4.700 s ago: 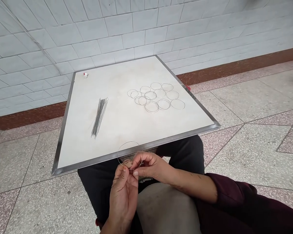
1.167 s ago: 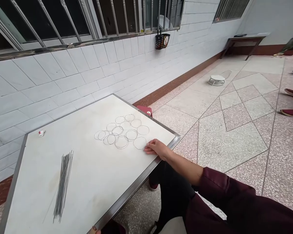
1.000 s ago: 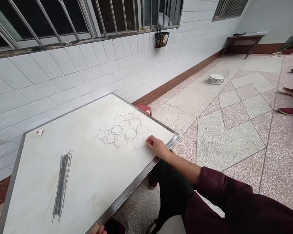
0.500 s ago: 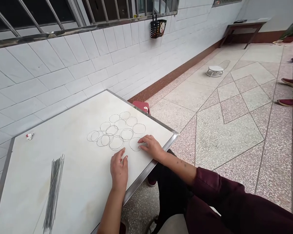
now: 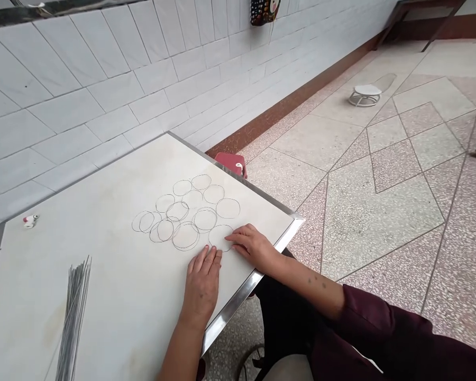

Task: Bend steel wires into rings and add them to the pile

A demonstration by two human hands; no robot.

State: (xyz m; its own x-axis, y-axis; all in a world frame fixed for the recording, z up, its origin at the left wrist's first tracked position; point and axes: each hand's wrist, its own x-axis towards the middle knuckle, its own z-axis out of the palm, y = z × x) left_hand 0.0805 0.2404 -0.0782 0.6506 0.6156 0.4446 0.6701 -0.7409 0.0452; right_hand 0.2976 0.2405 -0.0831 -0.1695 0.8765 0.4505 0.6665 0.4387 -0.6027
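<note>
Several thin wire rings (image 5: 205, 208) lie in a cluster on the white tabletop (image 5: 115, 201), some overlapping. My left hand (image 5: 203, 280) rests palm down near the cluster's lower edge, fingers stretched, close to the nearest ring (image 5: 210, 238). At that ring's right side is my right hand (image 5: 257, 248), its fingertips over or on the wire; whether it pinches the wire is too small to tell. A bundle of straight grey wires (image 5: 74, 317) lies at the table's left.
Small white-and-red items (image 5: 30, 220) sit near the table's left edge. A red stool (image 5: 230, 163) stands beyond the far metal edge. The tiled wall (image 5: 115, 90) runs behind. A low white chair (image 5: 365, 94) is on the floor.
My left hand has come down flat, with its palm turned to the table. My right hand has stayed by the same ring, its fingers closer together. The view has tilted down.
</note>
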